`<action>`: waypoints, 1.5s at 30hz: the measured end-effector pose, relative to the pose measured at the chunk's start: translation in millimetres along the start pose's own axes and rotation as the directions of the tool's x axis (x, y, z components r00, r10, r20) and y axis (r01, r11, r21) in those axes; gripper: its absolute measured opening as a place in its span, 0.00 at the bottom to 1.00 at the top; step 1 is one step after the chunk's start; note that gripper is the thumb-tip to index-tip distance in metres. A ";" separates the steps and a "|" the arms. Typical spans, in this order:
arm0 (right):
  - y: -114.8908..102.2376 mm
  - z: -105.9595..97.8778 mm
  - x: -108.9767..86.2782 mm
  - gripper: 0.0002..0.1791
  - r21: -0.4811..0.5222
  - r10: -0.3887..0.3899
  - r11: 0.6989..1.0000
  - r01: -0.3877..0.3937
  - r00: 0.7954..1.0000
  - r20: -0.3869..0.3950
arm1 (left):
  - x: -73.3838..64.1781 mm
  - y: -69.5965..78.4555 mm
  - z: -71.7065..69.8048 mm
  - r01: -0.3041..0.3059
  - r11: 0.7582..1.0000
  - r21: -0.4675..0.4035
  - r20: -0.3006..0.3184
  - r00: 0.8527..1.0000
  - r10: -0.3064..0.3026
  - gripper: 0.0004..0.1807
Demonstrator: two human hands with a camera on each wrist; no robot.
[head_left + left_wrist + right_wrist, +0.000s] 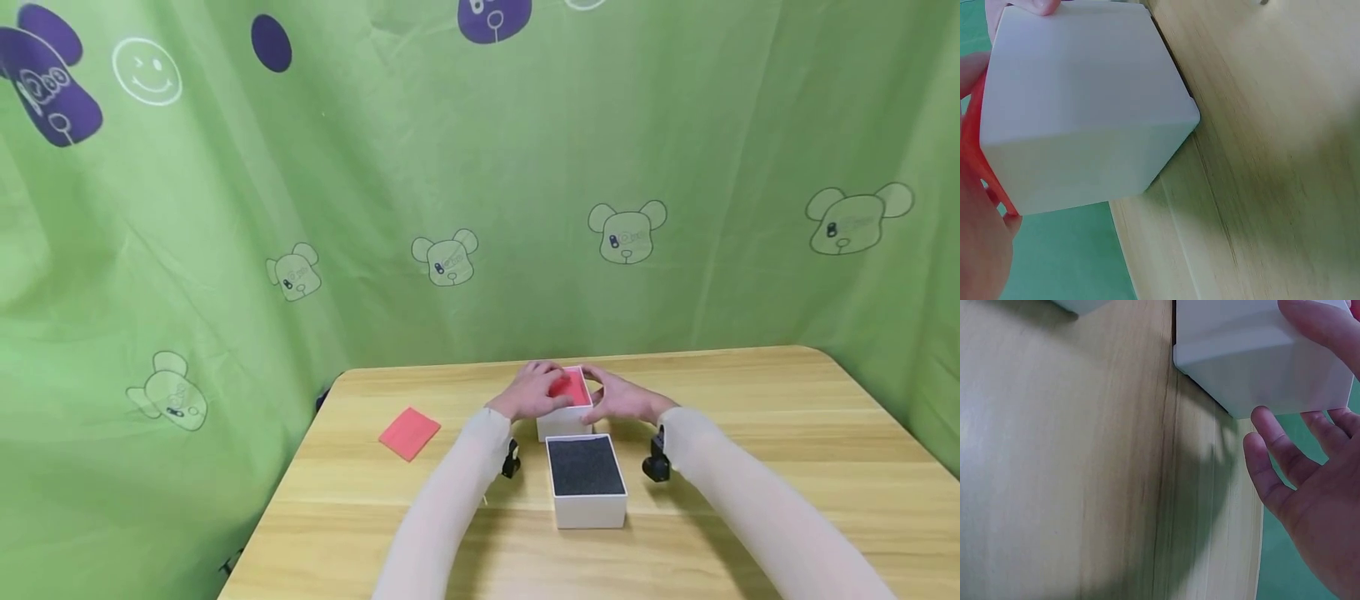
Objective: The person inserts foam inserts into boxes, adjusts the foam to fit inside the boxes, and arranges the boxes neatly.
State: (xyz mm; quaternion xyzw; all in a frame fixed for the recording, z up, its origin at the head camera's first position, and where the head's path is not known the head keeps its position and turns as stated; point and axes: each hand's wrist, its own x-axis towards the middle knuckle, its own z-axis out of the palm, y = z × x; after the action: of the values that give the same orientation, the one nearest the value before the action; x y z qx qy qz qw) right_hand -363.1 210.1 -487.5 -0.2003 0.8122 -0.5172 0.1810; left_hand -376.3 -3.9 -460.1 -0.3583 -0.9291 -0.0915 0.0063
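Observation:
In the head view my left hand (529,393) lies over the left side of the far white box (564,423). Its fingers and thumb hold a red folded cloth (576,387) at the box's opening. The left wrist view shows the cloth's edge (974,147) sticking out past the rim, with fingers on it; some fingertips are hidden. From the right, my right hand (621,397) grips the same box, its thumb on the near wall and a finger at the far rim. Its other fingers (1282,440) spread beside the box wall in the right wrist view.
Nearer me stands a second white box (591,511) with dark grey fabric (587,467) inside. Another red folded cloth (409,433) lies flat to the left on the wooden table (757,417). A green curtain (525,308) hangs behind the table's far edge.

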 end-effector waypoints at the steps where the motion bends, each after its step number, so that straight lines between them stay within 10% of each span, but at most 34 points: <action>1: 0.3 0.7 -0.2 0.58 -0.001 -0.001 1.000 0.001 1.000 -0.001 | -0.7 -0.1 0.8 0.002 1.000 -0.001 0.000 1.000 -0.002 0.28; 45: 8.4 1.2 1.6 0.58 0.060 -0.052 0.997 0.051 0.999 0.004 | -13.4 -9.6 6.5 0.059 0.996 -0.071 -0.063 0.996 -0.063 0.22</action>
State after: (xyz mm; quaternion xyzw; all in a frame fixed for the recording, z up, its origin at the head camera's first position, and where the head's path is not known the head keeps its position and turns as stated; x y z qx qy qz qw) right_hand -365.1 211.5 -495.7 -0.2171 0.7903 -0.5453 0.1757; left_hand -372.4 -18.7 -469.1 -0.3266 -0.9352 -0.1352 0.0216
